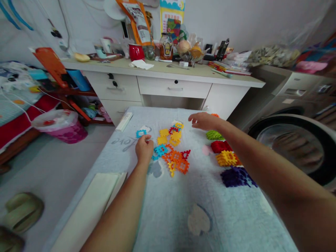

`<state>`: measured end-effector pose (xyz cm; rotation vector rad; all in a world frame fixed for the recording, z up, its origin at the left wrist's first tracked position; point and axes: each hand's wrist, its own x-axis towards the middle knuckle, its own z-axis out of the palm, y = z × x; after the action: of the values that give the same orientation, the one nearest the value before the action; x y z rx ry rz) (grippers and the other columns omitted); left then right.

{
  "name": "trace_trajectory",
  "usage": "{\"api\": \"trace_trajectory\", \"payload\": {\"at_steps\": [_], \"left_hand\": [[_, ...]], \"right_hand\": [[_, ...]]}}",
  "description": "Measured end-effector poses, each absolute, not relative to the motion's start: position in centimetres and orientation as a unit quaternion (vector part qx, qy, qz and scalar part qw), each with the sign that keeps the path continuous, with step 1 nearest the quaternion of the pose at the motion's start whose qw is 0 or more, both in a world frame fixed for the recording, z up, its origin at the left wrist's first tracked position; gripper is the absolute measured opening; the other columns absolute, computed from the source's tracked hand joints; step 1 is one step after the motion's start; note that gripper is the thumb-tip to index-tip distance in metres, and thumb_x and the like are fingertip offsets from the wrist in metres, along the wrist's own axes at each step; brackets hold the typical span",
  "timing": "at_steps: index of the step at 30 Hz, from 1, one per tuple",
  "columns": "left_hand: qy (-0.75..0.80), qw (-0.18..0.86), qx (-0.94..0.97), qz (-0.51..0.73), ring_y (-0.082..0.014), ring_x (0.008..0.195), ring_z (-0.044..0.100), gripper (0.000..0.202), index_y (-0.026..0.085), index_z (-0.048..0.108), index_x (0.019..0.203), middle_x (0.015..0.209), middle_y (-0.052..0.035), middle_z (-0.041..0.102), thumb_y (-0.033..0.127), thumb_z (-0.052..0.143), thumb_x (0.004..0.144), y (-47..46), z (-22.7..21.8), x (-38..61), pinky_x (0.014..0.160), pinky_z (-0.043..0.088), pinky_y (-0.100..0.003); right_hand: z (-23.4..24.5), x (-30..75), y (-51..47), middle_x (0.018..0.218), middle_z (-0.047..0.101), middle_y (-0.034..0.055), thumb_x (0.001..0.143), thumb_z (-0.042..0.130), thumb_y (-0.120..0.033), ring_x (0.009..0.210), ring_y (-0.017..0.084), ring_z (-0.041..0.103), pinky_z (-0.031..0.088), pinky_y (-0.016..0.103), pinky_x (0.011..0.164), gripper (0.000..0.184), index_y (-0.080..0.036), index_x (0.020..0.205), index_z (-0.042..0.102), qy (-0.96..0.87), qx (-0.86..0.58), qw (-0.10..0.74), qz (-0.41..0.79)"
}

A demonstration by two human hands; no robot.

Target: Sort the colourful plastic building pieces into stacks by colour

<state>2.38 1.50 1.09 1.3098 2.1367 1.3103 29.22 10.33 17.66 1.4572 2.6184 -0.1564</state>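
My left hand (144, 149) is low over the cloth, just left of the loose pile, with its fingers curled in. Whatever they may hold is hidden. A blue toothed plastic building piece (141, 133) lies just beyond it, and more blue pieces (160, 150) lie to its right. Mid-table are yellow pieces (162, 136), orange pieces (177, 156) and a red triangular piece (186, 154). My right hand (203, 120) hovers to the right of the pile, fingers apart and nothing seen in them. Under my right forearm stand sorted stacks: green (214, 135), red (220, 146), yellow (226, 158) and dark purple (237, 176).
A pale blue cloth (168, 210) covers the table. A white box (124, 121) lies at its far left corner, and long white panels (91, 203) run along its left edge. Beyond stands a cluttered cabinet (175, 85). A washing machine (291, 101) is at right, a pink bin (65, 127) at left.
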Motion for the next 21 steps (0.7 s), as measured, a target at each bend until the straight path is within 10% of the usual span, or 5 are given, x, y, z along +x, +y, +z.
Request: {"api": "trace_trajectory", "payload": {"at_steps": [10,21], "left_hand": [[0.744,0.163,0.462,0.455,-0.0193,0.088,0.066,0.03,0.02,0.07,0.101,0.099,-0.005,0.073,0.018,0.053,0.076,1.5,1.0,2.4,0.087,0.05,-0.032],[0.748,0.153,0.471,0.441,-0.0193,0.087,0.066,0.031,0.019,0.07,0.102,0.102,-0.0056,0.073,0.019,0.054,0.077,1.4,1.3,2.4,0.086,0.049,-0.032]], "right_hand": [[8.1,21.5,6.1,0.134,0.058,0.0188,0.089,0.06,-0.06,0.116,0.031,0.06,0.052,0.037,0.09,0.06,-0.02,0.133,0.057,0.783,0.621,0.017,-0.038],[8.6,21.8,5.3,0.126,0.062,0.0161,0.086,0.067,-0.039,0.11,0.029,0.062,0.049,0.036,0.094,0.048,-0.019,0.13,0.059,0.795,0.602,-0.041,-0.062]]}}
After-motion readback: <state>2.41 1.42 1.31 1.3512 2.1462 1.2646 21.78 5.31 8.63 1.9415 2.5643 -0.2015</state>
